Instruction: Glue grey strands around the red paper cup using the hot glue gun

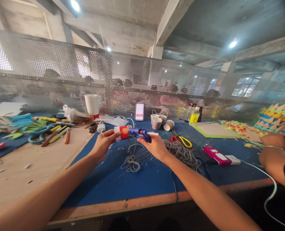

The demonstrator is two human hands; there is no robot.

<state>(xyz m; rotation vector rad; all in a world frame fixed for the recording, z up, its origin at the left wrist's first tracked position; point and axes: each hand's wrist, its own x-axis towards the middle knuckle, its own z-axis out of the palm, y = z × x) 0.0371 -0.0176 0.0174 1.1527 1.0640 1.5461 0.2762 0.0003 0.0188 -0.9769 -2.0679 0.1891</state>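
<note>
A red-and-white paper cup (pixel 123 132) is being pinched on its side by the thumb and fingers of the left hand (pixel 103 143), and a blue glue gun (pixel 146 135) is gripped in the curled fingers of the right hand (pixel 156 147), nozzle pointed at the cup, though whether contact is made cannot be told! Both are held above the blue tabletop (pixel 96 189), where grey cord (pixel 184 154) is heaped near the right wrist, scissors (pixel 186 142) are laid just beside it, and small cups (pixel 156 122) are clustered farther back.
</note>
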